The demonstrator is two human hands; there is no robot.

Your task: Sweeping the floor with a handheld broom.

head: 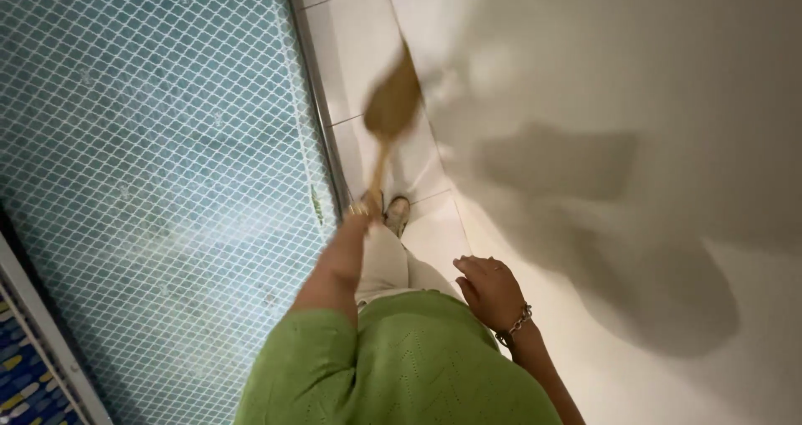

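Observation:
My left hand [359, 211] reaches forward and down, shut on the thin handle of a broom [379, 167]. The broom's brown bristle head [393, 99] is blurred and lies over the white floor tiles [355, 40], close to the wall's base. My right hand [487, 288], with a chain bracelet at the wrist, hangs by my side near the white wall, fingers loosely spread and holding nothing. I wear a green knitted top and pale trousers. One light shoe [398, 215] shows just beyond my left hand.
A white diamond-mesh screen over teal glass [142, 157] fills the left side, edged by a metal track [322, 116]. A plain white wall [635, 82] with dark shadows on it rises on the right. The tiled strip between them is narrow.

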